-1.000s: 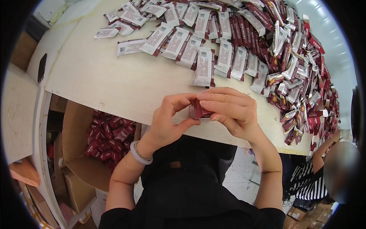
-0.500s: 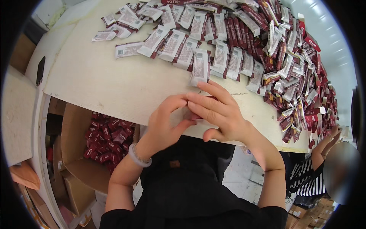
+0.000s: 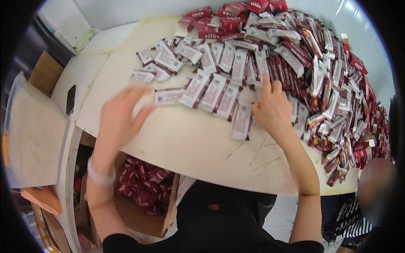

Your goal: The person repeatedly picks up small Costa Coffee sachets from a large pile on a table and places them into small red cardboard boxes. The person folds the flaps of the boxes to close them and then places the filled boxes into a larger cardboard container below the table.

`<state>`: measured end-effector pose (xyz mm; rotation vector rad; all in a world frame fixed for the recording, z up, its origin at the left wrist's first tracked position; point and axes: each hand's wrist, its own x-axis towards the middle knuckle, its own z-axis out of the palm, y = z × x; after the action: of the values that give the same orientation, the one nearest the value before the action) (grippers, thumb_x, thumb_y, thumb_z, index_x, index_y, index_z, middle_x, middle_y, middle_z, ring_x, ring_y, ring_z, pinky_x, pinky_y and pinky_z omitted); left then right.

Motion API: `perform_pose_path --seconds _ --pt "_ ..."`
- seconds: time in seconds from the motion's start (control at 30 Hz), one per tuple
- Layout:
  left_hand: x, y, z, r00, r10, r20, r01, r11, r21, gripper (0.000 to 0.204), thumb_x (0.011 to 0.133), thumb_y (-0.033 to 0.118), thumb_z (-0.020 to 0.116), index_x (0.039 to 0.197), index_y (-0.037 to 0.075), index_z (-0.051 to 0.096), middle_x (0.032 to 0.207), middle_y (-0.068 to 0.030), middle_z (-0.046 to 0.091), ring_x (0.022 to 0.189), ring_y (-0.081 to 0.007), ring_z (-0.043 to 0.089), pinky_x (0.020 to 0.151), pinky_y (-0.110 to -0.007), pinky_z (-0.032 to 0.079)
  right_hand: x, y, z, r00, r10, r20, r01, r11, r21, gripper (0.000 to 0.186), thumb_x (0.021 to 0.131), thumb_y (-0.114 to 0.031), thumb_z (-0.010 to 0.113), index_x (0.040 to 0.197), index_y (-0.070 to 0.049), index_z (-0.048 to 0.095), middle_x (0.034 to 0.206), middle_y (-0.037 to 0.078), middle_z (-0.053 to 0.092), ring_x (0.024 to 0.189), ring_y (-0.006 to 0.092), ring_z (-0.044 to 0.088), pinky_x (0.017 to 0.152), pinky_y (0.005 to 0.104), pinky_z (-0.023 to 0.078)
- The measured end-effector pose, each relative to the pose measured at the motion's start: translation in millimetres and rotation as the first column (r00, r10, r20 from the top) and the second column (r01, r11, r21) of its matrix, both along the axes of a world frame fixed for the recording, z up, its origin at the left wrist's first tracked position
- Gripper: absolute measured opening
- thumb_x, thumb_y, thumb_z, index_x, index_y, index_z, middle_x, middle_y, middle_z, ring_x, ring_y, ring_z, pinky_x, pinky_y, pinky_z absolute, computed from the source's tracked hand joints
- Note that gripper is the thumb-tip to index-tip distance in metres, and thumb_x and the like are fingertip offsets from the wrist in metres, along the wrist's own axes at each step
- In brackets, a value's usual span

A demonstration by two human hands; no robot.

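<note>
My left hand [image 3: 125, 116], blurred by motion, is over the left part of the white table [image 3: 177, 143]. Its thumb stands apart from the fingers and no object shows between them. Close to its fingertips lies a silver-and-maroon sachet [image 3: 168, 96]. On the right, my right hand [image 3: 275, 109] reaches over the row of sachets, index and middle fingers stretched forward onto them and thumb out to the side. It partly covers the sachets beneath, so contact is hard to judge. A single sachet [image 3: 241, 122] lies just left of that hand, and several more sachets [image 3: 213, 90] lie face down beyond.
A large heap of sachets [image 3: 333, 92] covers the right side. Red boxes [image 3: 223, 25] are piled at the back. Below the table edge, a cardboard carton [image 3: 139, 217] holds small red boxes [image 3: 147, 183]. A phone [image 3: 71, 100] lies at the left. Another person's striped clothing [image 3: 358, 219] shows lower right.
My hands were together at the table's near edge around a small red item. They have parted: left outward to the left, right forward onto the sachets. The item no longer shows; the view has shifted.
</note>
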<state>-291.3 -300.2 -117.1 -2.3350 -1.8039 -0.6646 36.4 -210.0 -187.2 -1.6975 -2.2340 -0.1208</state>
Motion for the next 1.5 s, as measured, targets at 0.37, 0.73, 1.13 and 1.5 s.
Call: perform_pose_path --seconds 0.37,0.73,1.13,1.5 --pt "86.3 404.1 -100.6 0.988 -0.031 -0.154 -0.004 0.974 -0.225 0.057 0.069 0.011 0.064 0.124 0.005 0.056 0.117 -0.0213 0.063 0.107 -0.0374 0.062 0.094 -0.054 0.045 19.2 22.9 -25.3 0.982 0.191 0.005 -0.186 0.964 -0.189 0.075 0.069 -0.008 0.067 0.139 -0.016 0.042 0.113 0.024 0.045 0.101 0.042 0.051 0.069 0.0465 0.055" --pt "50.4 200.6 29.6 0.954 -0.206 0.219 0.266 0.917 -0.296 0.049 0.072 0.011 0.078 0.115 0.004 0.056 0.101 -0.012 0.066 0.097 -0.0284 0.066 0.086 -0.045 0.053 50.6 23.3 -5.1 0.845 0.141 -0.516 -0.219 0.971 -0.093 0.042 0.073 -0.003 0.062 0.113 -0.009 0.051 0.101 0.02 0.053 0.087 0.0364 0.056 0.079 0.0385 0.048" --pt "134.8 -46.1 -86.1 0.309 -0.102 0.946 0.73 0.663 -0.167 0.104 0.058 0.019 0.095 0.142 0.003 0.036 0.124 -0.0051 0.057 0.111 -0.0146 0.055 0.097 -0.031 0.043 -2.6 -82.1 53.3 -0.371 -0.139 -0.918 -0.447 0.893 0.046 0.014 0.09 -0.007 0.063 0.102 -0.005 0.056 0.092 0.008 0.061 0.081 0.0111 0.058 0.064 0.0267 0.049" --pt "177.8 -86.4 -110.0 0.526 -0.109 0.843 0.409 0.902 -0.138 0.088 0.062 0.01 0.087 0.136 0.001 0.041 0.117 -0.0161 0.054 0.095 -0.0323 0.062 0.086 -0.039 0.05 -3.4 -114.9 31.7 0.611 0.555 -0.564 -0.159 0.784 0.6 0.018 0.076 -0.003 0.071 0.092 -0.005 0.062 0.113 0.016 0.042 0.088 0.023 0.046 0.077 0.0312 0.04"
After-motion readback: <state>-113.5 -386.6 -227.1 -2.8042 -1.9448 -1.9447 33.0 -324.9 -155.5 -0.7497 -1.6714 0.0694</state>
